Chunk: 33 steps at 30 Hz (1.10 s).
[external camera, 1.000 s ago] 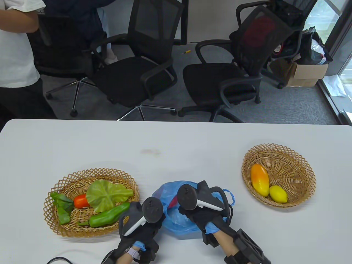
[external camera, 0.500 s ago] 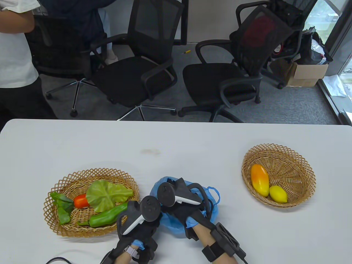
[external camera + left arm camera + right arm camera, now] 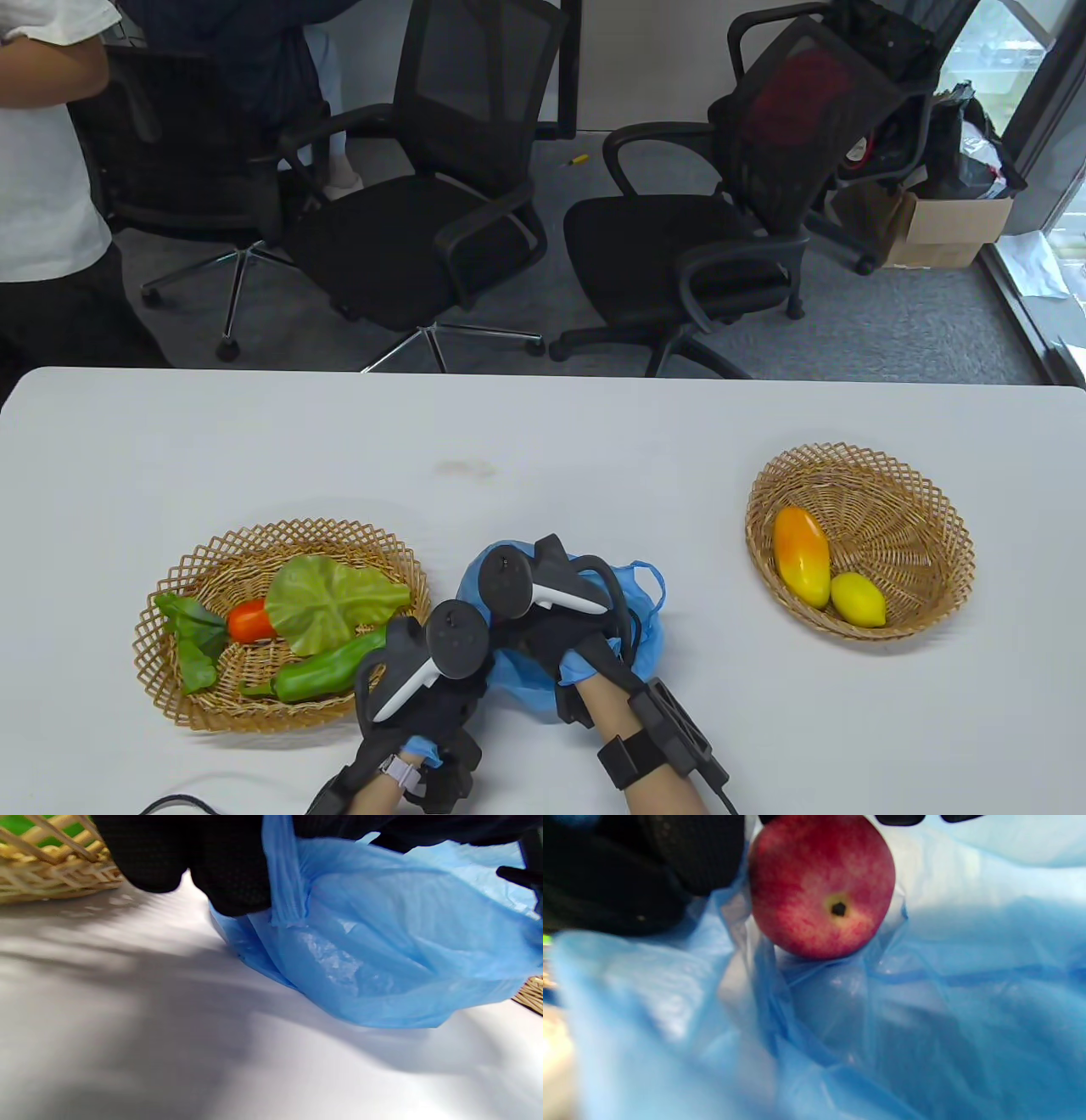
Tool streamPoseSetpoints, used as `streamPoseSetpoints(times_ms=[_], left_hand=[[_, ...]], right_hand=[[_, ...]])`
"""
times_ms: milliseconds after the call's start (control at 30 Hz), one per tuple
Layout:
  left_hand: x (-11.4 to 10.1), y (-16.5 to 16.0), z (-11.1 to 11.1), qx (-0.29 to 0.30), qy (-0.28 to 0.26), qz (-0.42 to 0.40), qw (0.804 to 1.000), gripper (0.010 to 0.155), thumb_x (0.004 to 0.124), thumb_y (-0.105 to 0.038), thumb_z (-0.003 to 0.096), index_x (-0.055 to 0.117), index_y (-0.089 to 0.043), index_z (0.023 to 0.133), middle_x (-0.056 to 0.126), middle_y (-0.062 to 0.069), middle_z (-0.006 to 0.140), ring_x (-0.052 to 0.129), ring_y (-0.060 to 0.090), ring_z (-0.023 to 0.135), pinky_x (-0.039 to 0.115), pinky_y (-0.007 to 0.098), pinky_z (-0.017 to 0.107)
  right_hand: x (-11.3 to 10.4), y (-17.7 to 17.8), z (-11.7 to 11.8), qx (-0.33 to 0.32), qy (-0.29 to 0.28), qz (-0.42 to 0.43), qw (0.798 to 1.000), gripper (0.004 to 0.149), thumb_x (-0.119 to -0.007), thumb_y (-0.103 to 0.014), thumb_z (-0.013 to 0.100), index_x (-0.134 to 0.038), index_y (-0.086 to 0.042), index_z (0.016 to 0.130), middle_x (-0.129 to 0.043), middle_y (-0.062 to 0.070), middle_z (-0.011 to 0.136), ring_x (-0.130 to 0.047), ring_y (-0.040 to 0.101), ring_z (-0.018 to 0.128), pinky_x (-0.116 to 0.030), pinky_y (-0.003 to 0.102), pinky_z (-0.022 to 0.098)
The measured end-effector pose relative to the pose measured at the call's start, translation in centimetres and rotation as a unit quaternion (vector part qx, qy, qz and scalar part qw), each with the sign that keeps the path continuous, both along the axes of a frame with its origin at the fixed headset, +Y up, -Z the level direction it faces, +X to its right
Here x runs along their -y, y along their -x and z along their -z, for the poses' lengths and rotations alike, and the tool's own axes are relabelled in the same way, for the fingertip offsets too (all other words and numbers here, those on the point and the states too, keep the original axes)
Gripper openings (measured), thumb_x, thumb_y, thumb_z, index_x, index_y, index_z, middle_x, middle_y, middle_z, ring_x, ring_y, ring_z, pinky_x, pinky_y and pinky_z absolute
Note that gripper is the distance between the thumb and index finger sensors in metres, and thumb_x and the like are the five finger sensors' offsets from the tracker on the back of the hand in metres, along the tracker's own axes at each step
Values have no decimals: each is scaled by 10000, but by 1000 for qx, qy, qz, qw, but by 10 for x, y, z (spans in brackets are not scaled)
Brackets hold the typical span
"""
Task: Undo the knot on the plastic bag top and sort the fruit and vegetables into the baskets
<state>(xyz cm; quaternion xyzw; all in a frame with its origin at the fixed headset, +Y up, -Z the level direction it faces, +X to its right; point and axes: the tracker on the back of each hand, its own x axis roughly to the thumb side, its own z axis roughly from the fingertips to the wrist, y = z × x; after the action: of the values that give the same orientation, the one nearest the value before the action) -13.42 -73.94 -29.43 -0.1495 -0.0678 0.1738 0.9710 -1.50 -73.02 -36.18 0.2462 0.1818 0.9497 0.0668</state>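
Observation:
A blue plastic bag [image 3: 522, 683] lies at the table's front between two wicker baskets. My left hand [image 3: 462, 679] is at the bag's left side. In the left wrist view its fingers [image 3: 229, 866] pinch a strip of the bag [image 3: 382, 942]. My right hand [image 3: 551, 632] reaches into the bag's open top. Its wrist view shows a red apple [image 3: 821, 887] lying in the bag [image 3: 925, 1005], with fingertips [image 3: 899, 819] just above it. Whether they hold the apple is hidden.
The left basket [image 3: 170, 586] holds a lettuce leaf [image 3: 327, 598], a tomato [image 3: 248, 621], a green pepper [image 3: 335, 666] and leafy greens [image 3: 191, 637]. The right basket [image 3: 848, 454] holds a mango [image 3: 800, 556] and a lemon [image 3: 857, 598]. Office chairs and a person stand behind the table.
My right hand has moved left and towards me, deeper into the bag. The bag has bunched up and shifted left with it. The left hand stayed at the bag's left side.

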Motion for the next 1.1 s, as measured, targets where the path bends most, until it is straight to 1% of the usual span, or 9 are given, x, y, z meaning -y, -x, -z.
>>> streamPoseSetpoints(times_ms=[67,133,200,300,400,500,667,800,1100], left_hand=[[0,0,0,1,0,1,1000,567,713,-286,570,606,-35,1067,863,39,853,969,82,600,865,379,545],[1,-1,0,2,1,4,1000,566,713,-286,571,606,-35,1067,861,39,855,969,83,602,864,380,545],[2,-2,1,3,3,7,1000,565,712,-286,572,607,-35,1067,861,40,855,969,84,601,864,380,545],[3,-2,1,5,6,8,1000,563,712,-287,571,610,-36,1066,863,39,853,970,84,598,865,379,544],[3,-3,1,5,6,10,1000,564,712,-288,571,608,-38,1066,863,37,853,969,81,599,866,377,544],[3,-2,1,4,6,9,1000,566,712,-288,572,607,-36,1067,864,39,851,969,80,597,867,376,542],[3,-2,1,1,8,7,1000,563,710,-286,573,608,-34,1066,865,40,849,971,75,593,870,372,539],[3,-1,1,0,9,5,1000,562,709,-285,574,608,-34,1066,865,40,849,971,76,593,870,371,538],[3,-1,1,0,10,3,1000,563,709,-285,574,607,-33,1067,866,39,848,971,78,592,871,371,538]], right_hand=[[3,0,2,4,2,-10,1000,811,-758,-409,529,-235,-223,1119,-191,165,1185,-322,580,1030,-383,732,704],[8,0,4,4,9,-17,1000,837,-759,-422,521,-212,-212,1119,-202,188,1179,-392,608,1005,-431,727,696],[11,-1,5,2,10,-11,1000,867,-768,-419,515,-186,-196,1117,-189,214,1172,-460,613,981,-481,711,690],[13,0,4,2,4,-20,1000,913,-779,-422,504,-148,-172,1114,-174,244,1162,-507,619,956,-540,677,687],[11,0,3,0,-18,-14,1000,910,-811,-415,483,-216,-146,1116,-264,256,1159,-605,626,897,-637,626,664],[6,-3,1,-9,-27,-18,999,912,-817,-424,476,-239,-129,1116,-300,261,1157,-634,625,880,-664,616,651],[-15,-15,-8,-29,-24,-9,999,918,-814,-435,474,-245,-112,1118,-314,268,1156,-648,625,870,-676,612,639],[-34,-29,-15,-39,7,18,999,922,-812,-437,478,-244,-98,1120,-337,276,1150,-651,628,866,-676,614,636],[-66,-56,-35,-68,44,74,994,919,-809,-435,484,-250,-85,1124,-332,287,1151,-651,634,863,-678,617,630]])
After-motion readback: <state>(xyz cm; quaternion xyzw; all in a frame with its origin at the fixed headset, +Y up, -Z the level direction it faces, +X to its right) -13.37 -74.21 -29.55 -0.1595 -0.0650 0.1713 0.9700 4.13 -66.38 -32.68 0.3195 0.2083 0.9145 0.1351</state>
